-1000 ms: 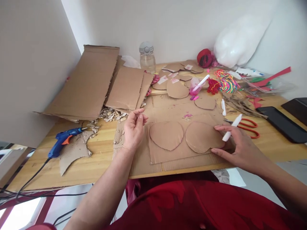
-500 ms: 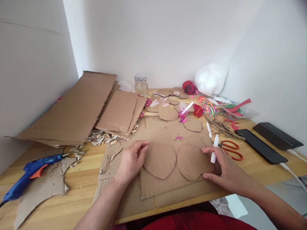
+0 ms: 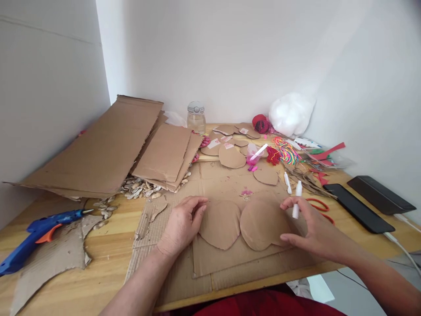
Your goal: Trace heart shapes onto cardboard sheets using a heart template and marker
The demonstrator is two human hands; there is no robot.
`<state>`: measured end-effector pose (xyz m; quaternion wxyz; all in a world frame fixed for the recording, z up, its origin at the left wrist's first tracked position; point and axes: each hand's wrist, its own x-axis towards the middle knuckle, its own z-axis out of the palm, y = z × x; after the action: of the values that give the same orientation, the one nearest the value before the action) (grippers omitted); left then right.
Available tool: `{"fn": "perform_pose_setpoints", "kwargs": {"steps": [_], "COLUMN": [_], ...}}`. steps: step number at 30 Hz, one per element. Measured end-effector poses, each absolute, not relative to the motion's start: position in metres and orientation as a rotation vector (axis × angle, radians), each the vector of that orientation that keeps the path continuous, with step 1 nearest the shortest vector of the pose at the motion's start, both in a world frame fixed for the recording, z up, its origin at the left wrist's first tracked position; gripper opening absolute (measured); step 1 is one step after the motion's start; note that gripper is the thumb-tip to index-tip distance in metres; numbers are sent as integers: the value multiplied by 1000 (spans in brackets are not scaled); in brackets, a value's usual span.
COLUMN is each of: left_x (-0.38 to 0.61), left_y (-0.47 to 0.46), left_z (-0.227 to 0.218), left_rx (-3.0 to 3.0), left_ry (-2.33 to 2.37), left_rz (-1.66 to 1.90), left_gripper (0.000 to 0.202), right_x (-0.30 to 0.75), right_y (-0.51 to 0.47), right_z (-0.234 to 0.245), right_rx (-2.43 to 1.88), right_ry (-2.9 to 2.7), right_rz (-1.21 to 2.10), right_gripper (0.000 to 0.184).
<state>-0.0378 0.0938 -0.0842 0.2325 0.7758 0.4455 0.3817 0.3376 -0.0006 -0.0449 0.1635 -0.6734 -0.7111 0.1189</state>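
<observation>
Two rounded cardboard cutouts lie side by side on a cardboard sheet (image 3: 210, 266). My left hand (image 3: 182, 221) is closed at the outer edge of the left cutout (image 3: 219, 224), thumb and fingertips drawn together there. Around the outer side of the right cutout (image 3: 261, 224) curves my right hand (image 3: 311, 226), its thumb and index finger apart. A white marker (image 3: 297, 201) stands upright among the right hand's fingers, apparently tucked between them. The cutouts' inner edges appear to touch.
Left are a blue glue gun (image 3: 49, 228), cardboard panels (image 3: 98, 153) and shells (image 3: 141, 188). A glass jar (image 3: 196, 120), more cutouts (image 3: 232, 156) and colored cords (image 3: 287, 151) sit at the back. Orange-handled scissors (image 3: 318, 203) and a black phone (image 3: 358, 208) lie right.
The right cutout has slid slightly left against the other one. My right hand's fingers have eased away from its edge, the marker moving along with them. My left hand stays nearly in place.
</observation>
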Motion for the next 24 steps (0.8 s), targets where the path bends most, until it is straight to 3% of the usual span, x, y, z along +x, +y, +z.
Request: {"fn": "perform_pose_setpoints", "kwargs": {"steps": [5,12,17,22,24], "left_x": [-40,-40,-38,-36,-35], "left_y": [95,94,91,90,91], "left_z": [-84,-81,-81,-84,-85], "left_rx": [2165,2288,2359,2354,2337], "left_ry": [1229,1169,1146,1147,1156], "left_rz": [1038,949,948,975,978], "left_gripper": [22,18,16,14,14], "right_x": [324,310,312,313,309], "right_y": [5,-1,-3,8,23], "right_z": [-36,-42,-44,-32,-20], "right_rx": [-1924,-1880,-1838,-1795,-1767], "right_ry": [-2018,-2123,-2057,-1779,-1660], "right_rz": [396,424,406,571,625], "right_gripper": [79,61,66,36,34]}}
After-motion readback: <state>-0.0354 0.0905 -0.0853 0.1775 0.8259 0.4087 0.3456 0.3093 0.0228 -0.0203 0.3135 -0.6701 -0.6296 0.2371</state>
